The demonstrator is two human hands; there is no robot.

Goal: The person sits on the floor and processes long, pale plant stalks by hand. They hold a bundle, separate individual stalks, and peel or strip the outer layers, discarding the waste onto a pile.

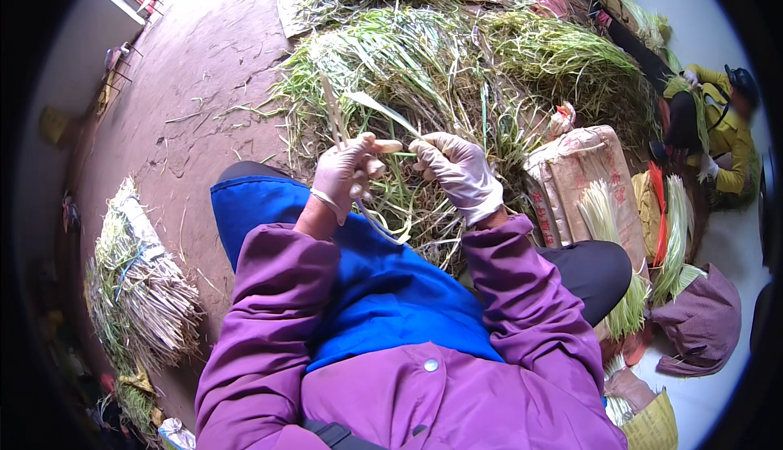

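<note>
My left hand (350,172), in a thin pale glove, is closed around a few pale plant stalks (333,110) that stick up past its fingers, and a curled strand hangs below it. My right hand (456,172), gloved too, pinches a flat green-white leaf blade (382,109) whose tip points up and to the left. A short green piece lies between the fingertips of both hands. Both hands are above my lap, which a blue apron (391,291) covers. Just beyond them lies a heap of long green leafy stalks (397,52).
A wrapped block (581,169) with a bundle of pale stripped stalks (599,211) on it is at the right. More stripped stalks (676,230) lie farther right. A tied bundle (144,285) rests on the floor at left. A co-worker in yellow (728,138) sits at upper right.
</note>
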